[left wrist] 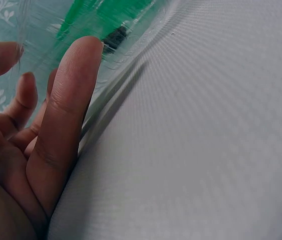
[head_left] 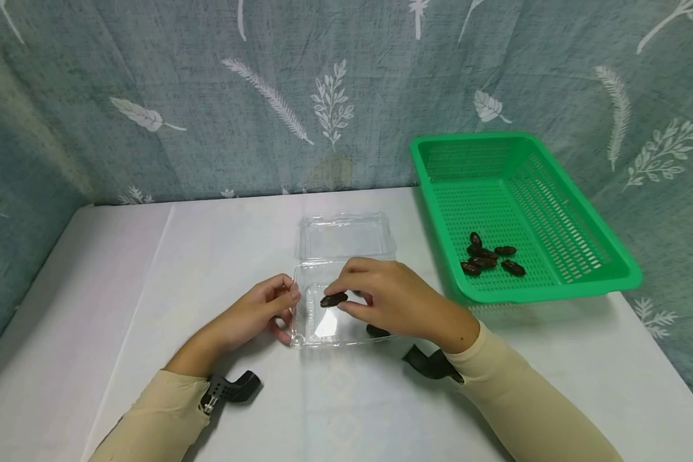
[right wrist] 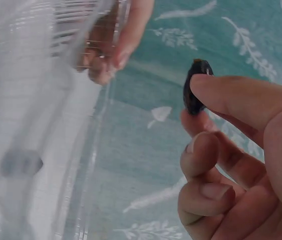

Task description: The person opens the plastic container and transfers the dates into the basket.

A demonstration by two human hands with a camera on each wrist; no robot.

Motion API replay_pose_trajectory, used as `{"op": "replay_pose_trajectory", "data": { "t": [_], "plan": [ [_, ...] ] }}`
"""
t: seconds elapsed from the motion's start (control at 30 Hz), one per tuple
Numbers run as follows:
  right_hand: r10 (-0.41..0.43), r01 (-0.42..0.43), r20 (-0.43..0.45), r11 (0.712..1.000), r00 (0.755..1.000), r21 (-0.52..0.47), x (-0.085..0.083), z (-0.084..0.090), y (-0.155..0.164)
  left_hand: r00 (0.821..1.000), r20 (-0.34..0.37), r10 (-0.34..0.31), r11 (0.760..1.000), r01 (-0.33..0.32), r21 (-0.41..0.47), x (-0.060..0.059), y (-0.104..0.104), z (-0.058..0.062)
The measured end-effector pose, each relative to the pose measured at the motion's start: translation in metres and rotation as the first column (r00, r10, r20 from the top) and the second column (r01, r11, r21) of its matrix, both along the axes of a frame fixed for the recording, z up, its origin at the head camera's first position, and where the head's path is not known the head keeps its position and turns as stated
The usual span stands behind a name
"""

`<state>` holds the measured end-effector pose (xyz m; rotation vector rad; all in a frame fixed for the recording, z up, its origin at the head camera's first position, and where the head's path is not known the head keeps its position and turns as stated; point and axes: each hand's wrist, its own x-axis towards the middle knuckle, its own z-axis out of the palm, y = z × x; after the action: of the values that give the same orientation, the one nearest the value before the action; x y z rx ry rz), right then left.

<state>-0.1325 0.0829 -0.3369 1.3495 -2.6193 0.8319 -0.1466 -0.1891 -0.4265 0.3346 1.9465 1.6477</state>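
White table (head_left: pixel 150 269), near front edge: clear box (head_left: pixel 335 324) steadied at its left wall by left hand (head_left: pixel 260 314), fingers curled. Right hand (head_left: pixel 393 301) pinching date (head_left: pixel 333 299) above box; loose pinch could drop it outside.

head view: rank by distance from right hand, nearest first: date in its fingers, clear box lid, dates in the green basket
From the right hand:
1. Date, pinched at its fingertips over the clear box tray.
2. Clear box lid, lying open just behind the hand.
3. Dates in the green basket, off to the hand's right, farthest.
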Motion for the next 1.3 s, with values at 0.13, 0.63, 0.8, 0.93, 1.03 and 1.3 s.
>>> {"op": "replay_pose_trajectory", "data": {
  "t": [0.13, 0.63, 0.8, 0.93, 1.03, 1.3],
  "plan": [
    [-0.012, 0.009, -0.043, 0.997, 0.999, -0.074, 0.004, 0.005, 0.004, 1.000, 0.002, 0.006, 1.000, -0.006, 0.000, 0.000, 0.000, -0.001],
    [-0.217, 0.143, -0.176, 0.922, 0.960, -0.359, 0.007, 0.015, 0.029, 1.000, -0.001, 0.000, 1.000, 0.000, 0.004, 0.003, -0.002, -0.001],
    [-0.314, 0.209, -0.209, 0.888, 0.926, -0.409, 0.003, 0.015, 0.060, 1.000, -0.001, 0.000, 1.000, 0.000, 0.005, 0.001, -0.001, -0.001],
    [-0.355, 0.265, -0.202, 0.892, 0.913, -0.366, 0.000, 0.015, 0.083, 1.000, 0.000, -0.001, 1.000, 0.001, 0.001, 0.000, -0.004, -0.001],
    [-0.368, 0.292, -0.195, 0.897, 0.909, -0.333, -0.002, 0.017, 0.098, 1.000, -0.002, 0.000, 1.000, 0.000, 0.002, 0.001, -0.005, -0.002],
    [-0.457, 0.420, -0.219, 0.886, 0.862, -0.196, -0.008, 0.017, 0.137, 1.000, 0.004, -0.004, 1.000, 0.004, 0.018, 0.002, -0.004, 0.000]
  ]
}}
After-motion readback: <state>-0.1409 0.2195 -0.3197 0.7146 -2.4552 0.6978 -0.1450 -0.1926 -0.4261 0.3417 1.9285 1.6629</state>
